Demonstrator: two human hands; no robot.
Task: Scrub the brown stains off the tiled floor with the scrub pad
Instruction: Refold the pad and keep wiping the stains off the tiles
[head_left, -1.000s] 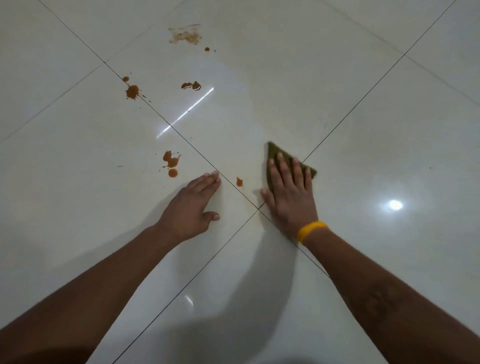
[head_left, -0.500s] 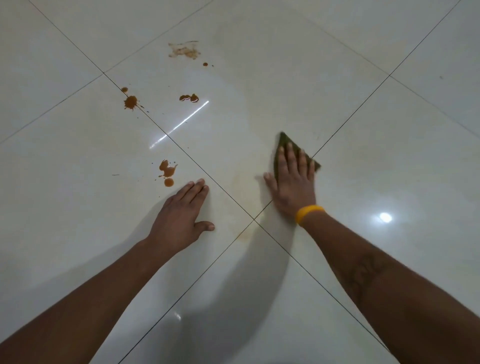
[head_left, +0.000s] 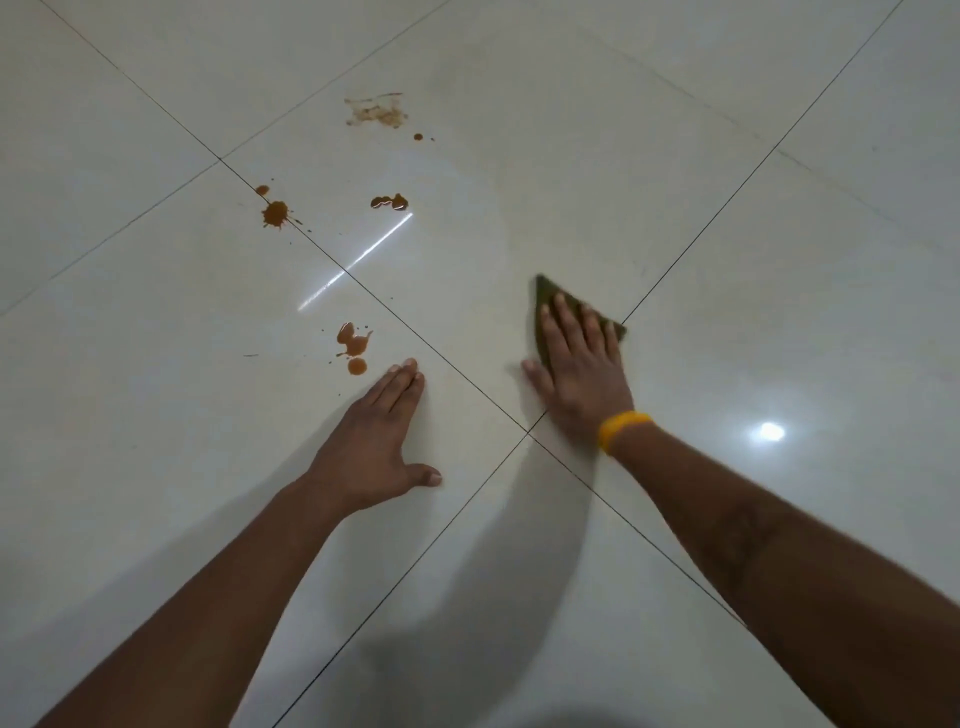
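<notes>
My right hand (head_left: 582, 374), with a yellow band on the wrist, presses flat with straight fingers on a dark green scrub pad (head_left: 546, 296) on the white tiled floor (head_left: 727, 338). My left hand (head_left: 371, 441) rests flat on the tile, fingers straight, thumb out. Just beyond its fingertips lies a brown stain (head_left: 353, 345). Farther off are a splat (head_left: 274, 213) on a grout line, a wet blob (head_left: 389, 202) and a smeared patch (head_left: 376, 111) with a small dot (head_left: 418, 136).
Dark grout lines cross just between my two hands. A faint damp film spreads over the tile ahead of the pad. Bright light glints show on the glossy tiles at the right and centre.
My right hand with the pad has slid away from me and a little right. The small brown spot between my hands a second ago is gone. My left hand stays planted.
</notes>
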